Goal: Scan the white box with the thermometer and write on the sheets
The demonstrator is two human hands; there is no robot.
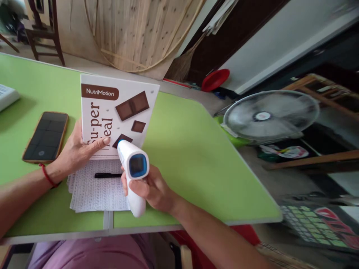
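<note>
My left hand (80, 147) grips a white box (131, 123) by its lower left side, thumb across the front. The box stands tilted over the table, printed with "NutriMotion" and pieces of chocolate. In my right hand (155, 188) is a white infrared thermometer (136, 175) with a blue-rimmed screen facing me. Its front end points at the lower part of the box; whether they touch I cannot tell. Below the box lie sheets of handwritten paper (95, 196) with a black pen (108, 175) on top, its right end hidden behind my right hand.
A smartphone (46, 136) in a brown case lies left of my left hand on the green table (196, 164). At the far left edge sits a white object (7, 96). Beyond the table's right side are a fan (270, 116) and a red basin (215, 80); a wooden chair (45, 33) stands behind.
</note>
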